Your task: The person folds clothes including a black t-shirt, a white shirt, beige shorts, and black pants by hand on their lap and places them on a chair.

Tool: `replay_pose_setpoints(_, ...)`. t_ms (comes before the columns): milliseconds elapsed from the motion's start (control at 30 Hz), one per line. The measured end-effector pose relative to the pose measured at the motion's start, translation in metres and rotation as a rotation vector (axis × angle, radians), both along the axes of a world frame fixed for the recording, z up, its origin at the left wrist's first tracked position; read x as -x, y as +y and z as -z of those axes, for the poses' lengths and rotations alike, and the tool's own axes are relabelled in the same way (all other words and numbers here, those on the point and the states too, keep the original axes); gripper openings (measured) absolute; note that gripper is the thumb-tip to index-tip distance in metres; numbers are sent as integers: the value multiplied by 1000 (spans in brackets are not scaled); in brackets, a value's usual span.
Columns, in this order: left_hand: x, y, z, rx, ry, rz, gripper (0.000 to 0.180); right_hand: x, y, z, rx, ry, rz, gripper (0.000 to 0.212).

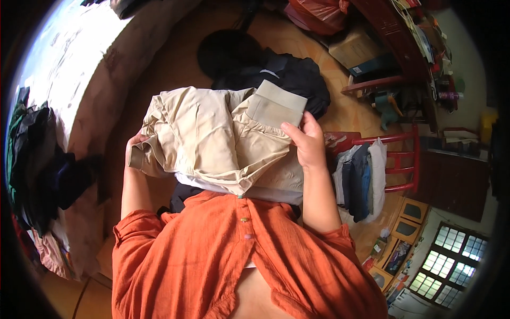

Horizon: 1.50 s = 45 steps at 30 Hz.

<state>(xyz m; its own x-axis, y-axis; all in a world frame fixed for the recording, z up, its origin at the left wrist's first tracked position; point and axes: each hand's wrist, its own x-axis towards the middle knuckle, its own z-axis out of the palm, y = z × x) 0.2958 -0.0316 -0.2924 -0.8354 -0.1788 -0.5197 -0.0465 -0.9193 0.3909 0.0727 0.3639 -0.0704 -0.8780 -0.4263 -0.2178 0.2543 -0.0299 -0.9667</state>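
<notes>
A beige garment [199, 130] with wide ribbed cuffs is stretched out in front of my body; its exact kind I cannot tell. My right hand [307, 139] pinches it beside the flat ribbed cuff [273, 103], thumb on top. At the opposite end, my left hand [136, 144] grips the gathered edge near another cuff [143, 155], its fingers partly covered by cloth. Beneath the beige garment, a pale cloth [281, 178] lies near my lap, mostly covered.
Dark clothes [297, 80] lie in a heap beyond the garment. To the right, a red chair [401, 162] carries several folded clothes [358, 178]. A cardboard box [356, 50] and a red plastic bag [319, 16] stand at the far right. More clothes [40, 154] hang at the left.
</notes>
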Motion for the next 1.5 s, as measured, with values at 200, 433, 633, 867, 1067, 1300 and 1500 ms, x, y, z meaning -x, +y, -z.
replay_pose_setpoints(200,25,27,-40,47,-133,71,67,-19,-15,-31,-22,157,7,36)
replay_pose_setpoints(433,35,22,-28,284,-223,262,52,-29,-22,-34,-88,304,7,31)
replay_pose_setpoints(633,46,34,-32,789,-364,138,47,-33,-25,-36,-158,445,-10,26)
replay_pose_setpoints(867,81,94,-141,854,155,80,13,-43,-25,-33,-298,602,2,19)
replay_pose_setpoints(1067,97,169,-198,306,324,343,20,-60,-44,-44,-438,972,-187,30)
replay_pose_setpoints(1300,93,180,-183,-90,241,360,15,-78,-41,-29,-413,670,-273,31)
replay_pose_setpoints(1500,93,188,-180,-6,262,342,5,-72,-40,-13,-349,287,-105,24)
